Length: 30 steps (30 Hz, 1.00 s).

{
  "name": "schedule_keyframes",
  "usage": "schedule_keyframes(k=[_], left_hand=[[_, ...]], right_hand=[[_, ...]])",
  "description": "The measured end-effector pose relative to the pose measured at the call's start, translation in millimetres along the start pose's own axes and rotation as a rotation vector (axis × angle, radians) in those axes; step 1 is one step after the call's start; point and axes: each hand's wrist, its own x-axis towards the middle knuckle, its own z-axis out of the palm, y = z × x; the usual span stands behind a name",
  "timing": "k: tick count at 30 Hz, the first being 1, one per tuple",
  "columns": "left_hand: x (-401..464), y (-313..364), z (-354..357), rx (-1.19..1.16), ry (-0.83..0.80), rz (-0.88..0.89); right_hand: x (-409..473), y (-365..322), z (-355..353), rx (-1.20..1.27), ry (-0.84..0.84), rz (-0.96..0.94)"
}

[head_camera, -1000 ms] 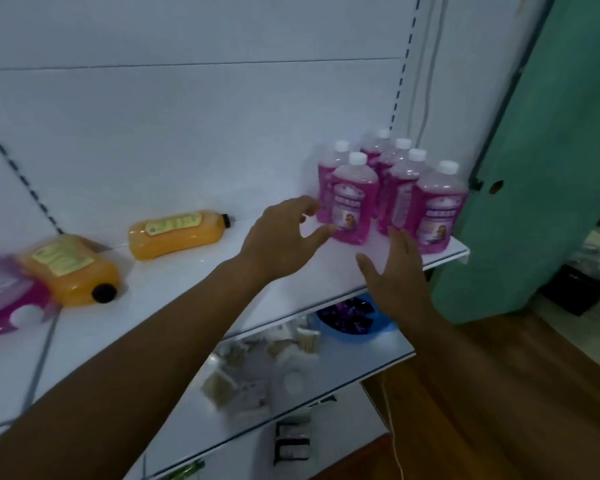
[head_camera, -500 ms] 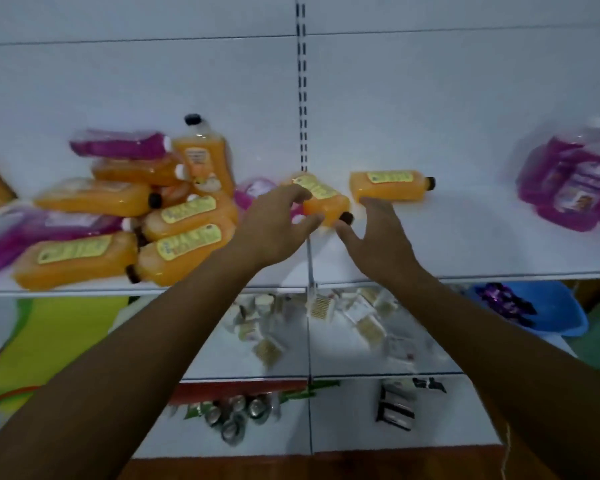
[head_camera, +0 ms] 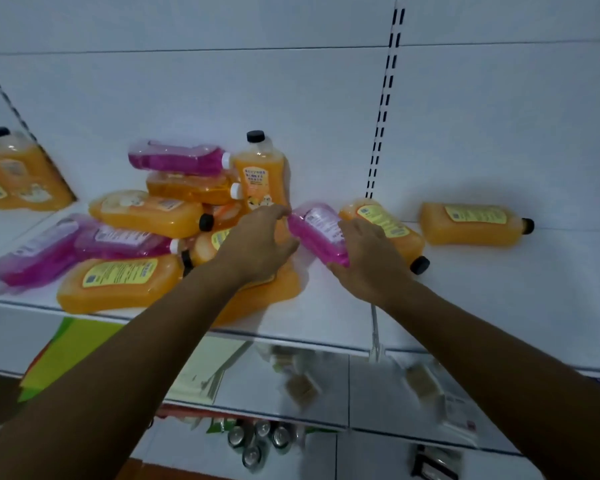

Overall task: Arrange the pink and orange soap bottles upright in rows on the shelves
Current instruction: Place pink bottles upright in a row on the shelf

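White metal shop shelving fills the view, seen from above two bare forearms reaching forward. Below the hands, a lower shelf (head_camera: 326, 407) carries blurred small packets and some cans.

On the upper white shelf (head_camera: 326, 317), the right hand (head_camera: 368, 261) now grips a clear plastic bottle of pink soap (head_camera: 321, 233); its fingers curl over the near end of the bottle, which lies tilted, its cap hidden. The left hand (head_camera: 260, 244) is just to the left of it, fingers (head_camera: 274, 211) bent, tips at or touching the bottle's far end; whether they hold it cannot be told. Half a second earlier both hands were only arriving, spread and holding nothing, so a pick-up has probably begun.

Just right of the right hand lie two orange soap bottles with black caps (head_camera: 381, 226), (head_camera: 471, 223), on their sides. Left of the left hand is a jumbled heap of orange and pink bottles (head_camera: 136, 233), nearly all lying flat. Beyond the fingers, one orange bottle (head_camera: 258, 178) stands upright against the white back panel (head_camera: 222, 98). Most of the arranging seems undone.
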Motion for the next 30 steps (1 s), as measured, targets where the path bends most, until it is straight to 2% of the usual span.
schedule_keyframes(k=[4,7,11,13,17,20,23,27,30], left_hand=[[38.4,3.5,13.7,0.039,-0.071,0.027],[60.0,1.0,27.0,0.059,-0.154,0.155],[81.0,-10.1,49.5,0.337,-0.289,0.295],[85.8,-13.4,55.5,0.409,-0.312,0.355],[88.0,-8.0,53.6,0.388,-0.298,0.52],[87.4,-5.3,46.1,0.242,-0.269,0.617],[92.2,2.9,26.4,-0.014,-0.286,0.669],[98.4,35.8,5.0,-0.26,-0.383,0.721],[90.7,70.0,6.6,-0.485,-0.468,0.687]], right_hand=[[13.7,9.2,5.7,-0.079,-0.056,-0.023],[16.5,9.3,9.2,-0.132,-0.087,-0.04],[15.1,7.2,11.0,-0.113,-0.057,-0.035],[12.9,4.9,11.4,-0.093,-0.043,-0.017],[7.0,-1.5,4.9,-0.013,0.008,0.032],[0.4,-4.4,-10.3,0.056,0.052,0.076],[-5.7,-8.2,-35.6,0.171,0.191,0.19],[-11.8,-8.5,-73.0,0.476,0.479,0.386],[-27.4,1.3,-93.3,0.591,0.551,0.445]])
